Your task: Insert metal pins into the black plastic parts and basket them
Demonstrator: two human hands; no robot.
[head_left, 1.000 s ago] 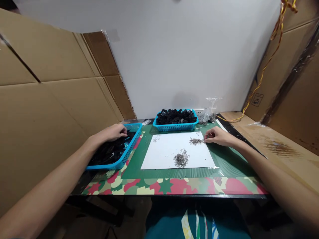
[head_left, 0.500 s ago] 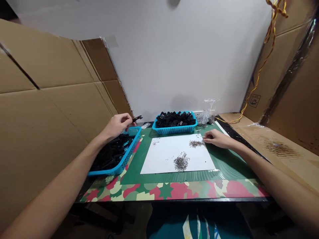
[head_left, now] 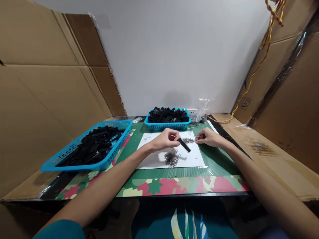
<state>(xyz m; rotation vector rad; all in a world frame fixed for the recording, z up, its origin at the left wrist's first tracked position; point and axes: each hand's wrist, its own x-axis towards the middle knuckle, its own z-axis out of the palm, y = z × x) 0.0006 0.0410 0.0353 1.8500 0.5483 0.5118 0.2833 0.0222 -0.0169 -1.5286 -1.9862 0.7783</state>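
Observation:
Closed on one end of a flat black strip [head_left: 184, 145], my left hand [head_left: 166, 139] is over the white sheet [head_left: 147, 159]. The strip slants down to the right above the paper. At the sheet's right edge my right hand [head_left: 208, 137] pinches a thin metallic tool [head_left: 198, 136], its tip pointing left near a small pile of tiny metal pieces [head_left: 187, 140]. A larger pile of such pieces [head_left: 171, 158] lies below my left hand. Black parts fill a long blue basket [head_left: 104, 163] on the left.
A second blue basket [head_left: 167, 126] of small black blocks stands behind the sheet. Clear plastic bags [head_left: 198, 116] lie to its right. Cardboard walls [head_left: 50, 99] rise at both sides, and a yellow twisted cord [head_left: 251, 78] hangs down on the right.
My left hand has moved right with the black strip, from above the left basket to over the white sheet. The view has shifted; my right hand stays by the small pile.

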